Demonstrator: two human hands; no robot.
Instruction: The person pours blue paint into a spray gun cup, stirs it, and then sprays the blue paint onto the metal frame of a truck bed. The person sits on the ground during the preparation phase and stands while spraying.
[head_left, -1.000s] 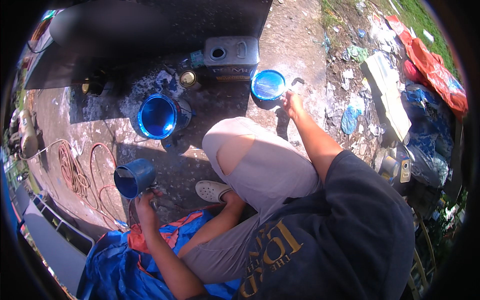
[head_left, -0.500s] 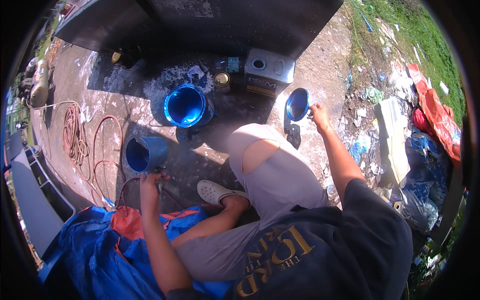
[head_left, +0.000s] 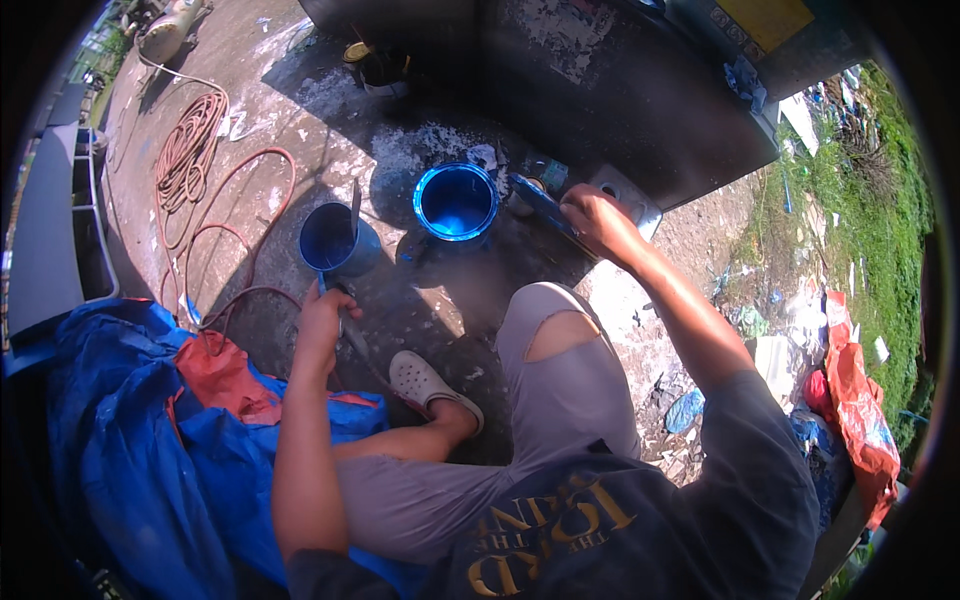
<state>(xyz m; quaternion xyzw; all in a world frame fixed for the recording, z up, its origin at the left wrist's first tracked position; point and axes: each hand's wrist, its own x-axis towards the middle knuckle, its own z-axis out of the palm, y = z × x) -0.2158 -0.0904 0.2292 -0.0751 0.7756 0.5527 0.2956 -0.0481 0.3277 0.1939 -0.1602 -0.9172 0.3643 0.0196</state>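
Observation:
My left hand [head_left: 325,313] is closed at the handle of a blue pitcher-like container [head_left: 367,255], tilted a little above the ground; a thin flat stick [head_left: 356,203] pokes up inside it. Nearly edge-on in my right hand [head_left: 600,218] is a round blue lid [head_left: 545,212], its rim gripped by the fingers. Between the two hands an open bucket [head_left: 456,238], wet and glossy blue inside, stands on the ground. The lid is apart from the bucket, to its right.
Partly hidden behind my right hand is a square metal tin [head_left: 648,214]. A dark metal panel [head_left: 600,100] rises beyond the bucket. Coiled red hose [head_left: 190,150] lies at left, blue tarp [head_left: 120,420] by my left arm, and orange sheeting with litter [head_left: 845,400] at right.
My right hand has brought the lid leftward, closer to the bucket, and turned it nearly edge-on. The left hand still holds the blue container. The view has swung to the right.

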